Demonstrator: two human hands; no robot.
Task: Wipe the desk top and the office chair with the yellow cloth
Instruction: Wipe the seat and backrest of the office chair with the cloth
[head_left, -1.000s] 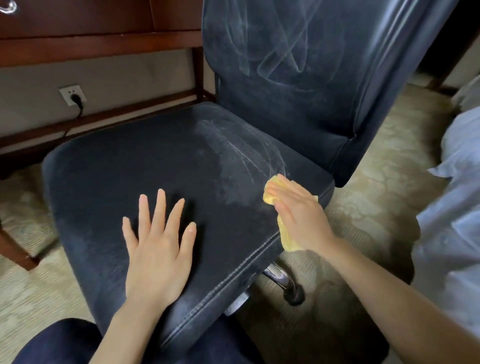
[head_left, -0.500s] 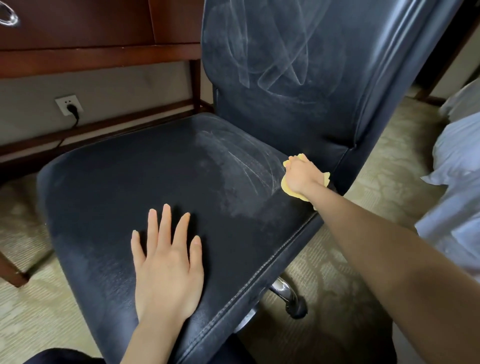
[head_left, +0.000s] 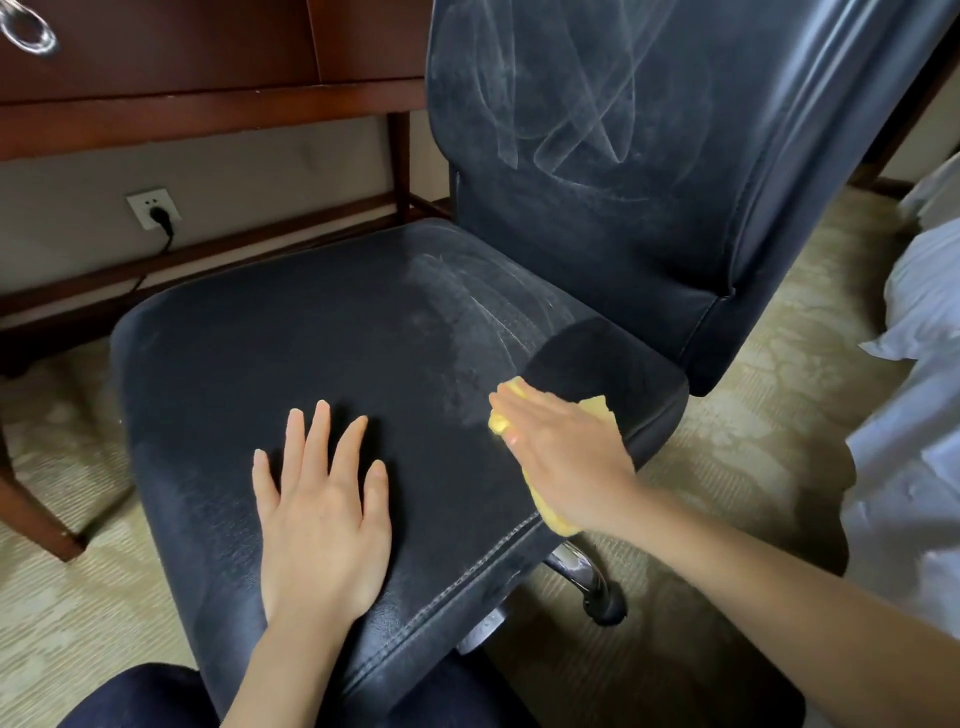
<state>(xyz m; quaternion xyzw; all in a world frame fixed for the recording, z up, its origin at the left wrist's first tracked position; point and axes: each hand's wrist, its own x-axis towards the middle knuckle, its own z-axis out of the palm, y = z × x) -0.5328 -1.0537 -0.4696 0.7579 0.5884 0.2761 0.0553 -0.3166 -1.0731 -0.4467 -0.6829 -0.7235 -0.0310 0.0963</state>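
Yellow cloth (head_left: 548, 512) sits at the right front corner of the seat (head_left: 337, 332) of the chair (head_left: 649, 270), pinned under the right hand (head_left: 563, 452). Fingers of that hand are straight and together, palm down, pressing, with no curl round the cloth. Cloth shows past the fingertips, at the far side of the palm, and under the heel of the hand, where it hangs over the stitched seat edge.

Left hand (head_left: 322, 499): flat on the seat, fingers spread and straight, holding nothing. Judged to be steadying the chair. It lies left of the cloth, apart from it.

Key relation: right fingertips point left and slightly away from the person. A grey film (head_left: 467, 332) lies just beyond them and runs toward the back of the seat. The darker patch (head_left: 587, 353) between hand and backrest (head_left: 571, 182) is judged already wiped. Long axis of the cloth, as far as visible, runs along the hand, from seat edge toward seat middle. Right hand is much the nearer to the film, so a stroke onward along the fingers should meet it.

Backrest carries pale swirled streaks. Desk (head_left: 208, 109) stands behind the chair, and its top is out of view.

Writing: none legible. No brand seen on cloth or chair. The wall socket (head_left: 153, 208) has a plug in it but no readable marks.
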